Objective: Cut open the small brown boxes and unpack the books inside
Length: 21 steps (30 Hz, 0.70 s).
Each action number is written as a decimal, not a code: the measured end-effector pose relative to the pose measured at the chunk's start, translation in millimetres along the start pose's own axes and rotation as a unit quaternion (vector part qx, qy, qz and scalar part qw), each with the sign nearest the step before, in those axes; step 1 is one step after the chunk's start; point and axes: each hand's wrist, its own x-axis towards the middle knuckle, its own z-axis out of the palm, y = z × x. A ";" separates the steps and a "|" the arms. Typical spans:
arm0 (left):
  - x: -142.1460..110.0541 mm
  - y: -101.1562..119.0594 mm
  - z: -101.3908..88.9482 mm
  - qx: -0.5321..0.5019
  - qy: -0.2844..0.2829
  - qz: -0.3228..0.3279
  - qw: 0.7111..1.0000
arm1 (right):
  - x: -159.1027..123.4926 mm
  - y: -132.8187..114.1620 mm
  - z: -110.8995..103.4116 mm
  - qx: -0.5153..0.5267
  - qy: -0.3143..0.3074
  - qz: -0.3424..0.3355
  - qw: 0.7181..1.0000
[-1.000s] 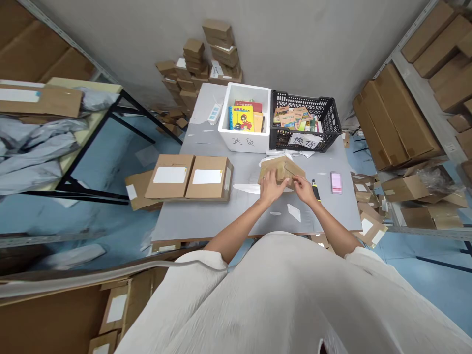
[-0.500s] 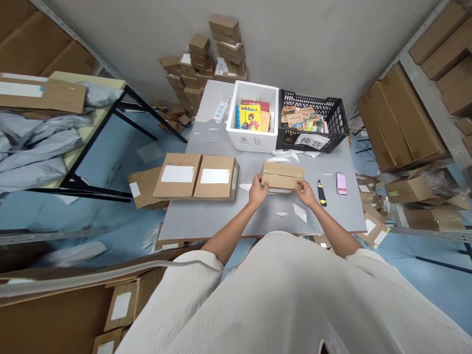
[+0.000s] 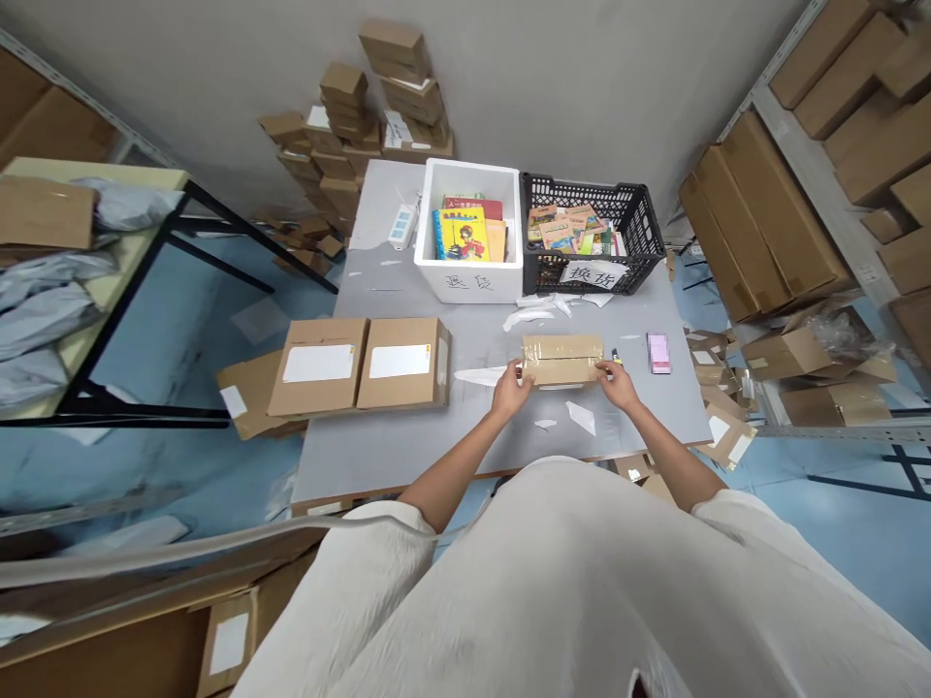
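A taped cardboard box (image 3: 561, 360) lies in front of me, its long side facing me and a seam running along the top. My left hand (image 3: 513, 388) grips its left end, thumb toward me. At the right end, my right hand (image 3: 618, 385) holds the box's near corner with closed fingers. Just beyond that hand a utility knife (image 3: 616, 356) shows only in part. A phone (image 3: 658, 354) with a lit pinkish screen lies to the right. Scraps of white paper (image 3: 581, 418) are scattered around the box.
Two labelled cartons (image 3: 404, 363) stand side by side at the table's left. Behind the box are a white foam bin (image 3: 469, 283) of books and a black plastic crate (image 3: 647, 242) of booklets. A power strip (image 3: 402, 226) lies left of the bin. Shelves hold cartons at right.
The camera view has shifted, moving the surroundings left. The box has turned slightly to lie straighter and come toward the knife, which my right hand now partly covers. Both hands keep their hold.
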 end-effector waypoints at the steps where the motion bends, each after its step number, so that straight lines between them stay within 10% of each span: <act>1: -0.8 3.4 1.0 0.021 0.017 0.016 1.000 | -0.7 1.9 -2.1 0.008 -0.003 0.002 1.000; 9: -18.7 31.2 17.0 0.157 -0.016 0.172 0.972 | 9.2 43.6 -23.9 -0.003 0.015 0.071 0.997; 21: -32.9 33.0 31.5 0.225 -0.032 0.160 0.960 | 12.2 116.3 -18.5 -0.155 -0.057 0.182 0.969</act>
